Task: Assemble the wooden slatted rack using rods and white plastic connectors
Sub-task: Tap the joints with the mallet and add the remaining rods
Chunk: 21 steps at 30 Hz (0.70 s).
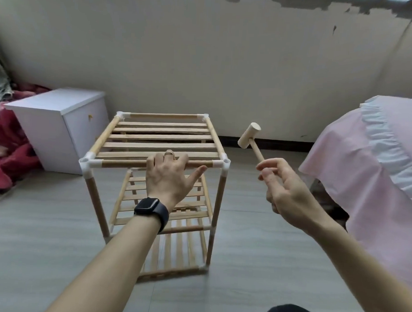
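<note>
With three slatted tiers standing, your rack looks nearly done (only tapping the connectors home seems left): left hand grips the front rod, right hand pinches the mallet.

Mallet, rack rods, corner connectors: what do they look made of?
Mallet: pale, bare-looking wood, matte, with faint grain.
Rods: similar light wood, slightly warmer in tone, no gloss visible.
Connectors: white, smooth and uniform, so likely moulded plastic.
</note>
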{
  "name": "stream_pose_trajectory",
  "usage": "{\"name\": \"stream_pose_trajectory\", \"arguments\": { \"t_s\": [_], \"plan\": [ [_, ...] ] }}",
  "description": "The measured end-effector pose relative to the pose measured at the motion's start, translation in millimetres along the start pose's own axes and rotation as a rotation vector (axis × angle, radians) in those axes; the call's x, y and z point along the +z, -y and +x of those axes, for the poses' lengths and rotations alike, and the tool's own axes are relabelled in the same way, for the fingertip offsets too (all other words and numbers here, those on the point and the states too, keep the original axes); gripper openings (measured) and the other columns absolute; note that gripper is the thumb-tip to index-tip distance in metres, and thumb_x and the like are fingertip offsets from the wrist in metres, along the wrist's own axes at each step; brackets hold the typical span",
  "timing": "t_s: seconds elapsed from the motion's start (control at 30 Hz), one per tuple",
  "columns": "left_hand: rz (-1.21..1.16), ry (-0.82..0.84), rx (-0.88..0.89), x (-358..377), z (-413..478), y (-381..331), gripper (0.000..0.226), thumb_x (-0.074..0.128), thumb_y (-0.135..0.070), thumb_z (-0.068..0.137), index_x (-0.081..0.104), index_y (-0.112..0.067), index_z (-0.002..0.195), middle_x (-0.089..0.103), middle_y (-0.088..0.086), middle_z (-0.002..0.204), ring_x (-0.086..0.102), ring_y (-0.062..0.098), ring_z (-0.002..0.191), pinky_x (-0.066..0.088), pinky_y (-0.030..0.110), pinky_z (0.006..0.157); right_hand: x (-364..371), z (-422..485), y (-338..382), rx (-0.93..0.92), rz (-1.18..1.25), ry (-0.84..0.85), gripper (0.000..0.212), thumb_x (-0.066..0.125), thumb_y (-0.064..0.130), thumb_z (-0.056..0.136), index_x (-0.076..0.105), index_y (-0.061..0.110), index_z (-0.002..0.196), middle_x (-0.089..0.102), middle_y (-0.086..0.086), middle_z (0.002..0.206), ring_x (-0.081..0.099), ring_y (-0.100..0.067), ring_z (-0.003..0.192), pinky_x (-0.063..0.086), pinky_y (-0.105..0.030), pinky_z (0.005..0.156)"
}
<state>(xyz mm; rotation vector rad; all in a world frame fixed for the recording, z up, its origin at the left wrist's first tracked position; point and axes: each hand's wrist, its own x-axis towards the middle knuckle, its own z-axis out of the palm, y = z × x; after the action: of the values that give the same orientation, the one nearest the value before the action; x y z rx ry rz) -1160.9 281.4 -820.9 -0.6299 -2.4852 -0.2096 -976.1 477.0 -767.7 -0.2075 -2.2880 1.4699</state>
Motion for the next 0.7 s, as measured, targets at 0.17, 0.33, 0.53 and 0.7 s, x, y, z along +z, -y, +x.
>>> {"name": "stream_pose_trajectory", "arguments": {
  "t_s": [0.17,0.33,0.53,0.7],
  "plan": [
    [-0.012,0.003,-0.001,-3,0,-1,0.07,0.02,-0.081,0.091,0.062,-0.028,0.108,0.064,0.008,0.1,0.053,0.029,0.097,0.033,0.044,0.086,-2,-6,-8,-0.021,-0.419,0.022,0.032,0.045,0.029,0.107,0.046,0.025,0.139,0.067,0.005,0.091,0.058,0.006,0.072,0.043,-0.01,0.063],
    [-0.008,0.013,0.009,-6,-2,0,0.069,0.02,-0.08,0.092,0.06,-0.027,0.109,0.063,0.007,0.102,0.052,0.028,0.097,0.033,0.044,0.086,-5,-10,-6,-0.05,-0.434,-0.018,0.022,0.048,0.026,0.107,0.058,0.021,0.126,0.067,0.005,0.08,0.061,0.002,0.072,0.043,-0.012,0.062],
    [-0.006,0.019,0.009,-5,-2,0,0.07,0.018,-0.08,0.092,0.06,-0.028,0.111,0.063,0.007,0.104,0.051,0.027,0.099,0.033,0.044,0.087,-2,-12,-10,-0.058,-0.646,0.006,0.027,0.042,0.033,0.107,0.064,0.023,0.094,0.058,0.004,0.06,0.052,-0.008,0.05,0.034,-0.02,0.047],
    [-0.013,0.009,0.019,-5,-2,2,0.069,0.02,-0.079,0.092,0.061,-0.027,0.11,0.063,0.008,0.102,0.052,0.028,0.098,0.034,0.044,0.086,-3,-3,8,-0.001,-0.75,-0.045,0.038,0.037,0.039,0.107,0.061,0.026,0.081,0.06,0.005,0.059,0.055,-0.012,0.056,0.035,-0.024,0.051]
  ]
}}
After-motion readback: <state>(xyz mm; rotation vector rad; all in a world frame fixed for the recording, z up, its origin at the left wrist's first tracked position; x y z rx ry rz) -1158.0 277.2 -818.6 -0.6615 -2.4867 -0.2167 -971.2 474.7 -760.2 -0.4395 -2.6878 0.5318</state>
